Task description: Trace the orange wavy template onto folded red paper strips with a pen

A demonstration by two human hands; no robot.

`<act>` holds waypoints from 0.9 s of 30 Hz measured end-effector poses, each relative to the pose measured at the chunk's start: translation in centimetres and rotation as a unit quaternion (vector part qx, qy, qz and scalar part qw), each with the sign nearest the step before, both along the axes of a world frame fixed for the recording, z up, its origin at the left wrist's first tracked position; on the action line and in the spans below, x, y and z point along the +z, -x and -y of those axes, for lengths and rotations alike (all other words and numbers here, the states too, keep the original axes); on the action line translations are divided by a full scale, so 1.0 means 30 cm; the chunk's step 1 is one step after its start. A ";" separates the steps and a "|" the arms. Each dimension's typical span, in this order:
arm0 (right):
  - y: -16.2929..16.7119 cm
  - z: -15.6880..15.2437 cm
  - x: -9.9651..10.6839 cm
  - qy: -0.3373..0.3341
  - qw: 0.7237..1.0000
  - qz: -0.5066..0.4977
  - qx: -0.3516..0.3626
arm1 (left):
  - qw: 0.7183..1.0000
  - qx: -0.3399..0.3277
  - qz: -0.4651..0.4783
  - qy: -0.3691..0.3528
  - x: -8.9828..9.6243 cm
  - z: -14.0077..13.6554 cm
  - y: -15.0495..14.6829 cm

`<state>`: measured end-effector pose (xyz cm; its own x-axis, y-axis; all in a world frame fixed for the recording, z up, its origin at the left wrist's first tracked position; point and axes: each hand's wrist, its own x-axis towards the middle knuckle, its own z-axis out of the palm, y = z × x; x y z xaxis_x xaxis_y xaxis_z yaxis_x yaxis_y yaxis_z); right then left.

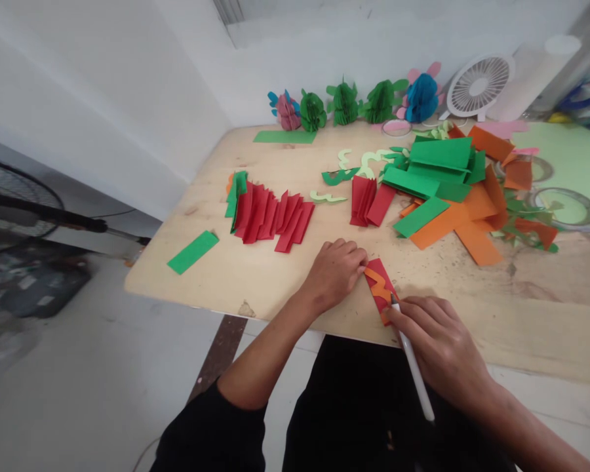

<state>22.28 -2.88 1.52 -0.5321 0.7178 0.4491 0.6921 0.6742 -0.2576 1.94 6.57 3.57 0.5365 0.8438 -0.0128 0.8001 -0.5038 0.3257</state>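
Note:
A folded red paper strip (376,265) lies near the table's front edge with a wavy orange paper cutout (378,283) on top of it. My left hand (338,270) is closed, its fingertips pinching the upper left end of the cutout against the strip. In my right hand (437,337) is a white pen (415,373), held with its dark tip at the cutout's right edge. Its other end points down toward my lap. To the left, a row of folded red strips (270,213) fans across the table, with a smaller red stack (364,200) above my hands.
Green folded strips (437,164) and orange strips (476,223) are heaped at the right beside scissors (568,206). Pale green wavy cutouts (328,197) lie mid-table. Several paper figures (344,103) and a white fan (479,86) stand along the wall. A green strip (193,252) lies left.

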 end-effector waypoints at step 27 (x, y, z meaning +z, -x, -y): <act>0.000 -0.001 -0.005 0.007 1.000 -0.006 0.003 | 1.000 -0.002 -0.007 0.011 0.003 -0.005 0.000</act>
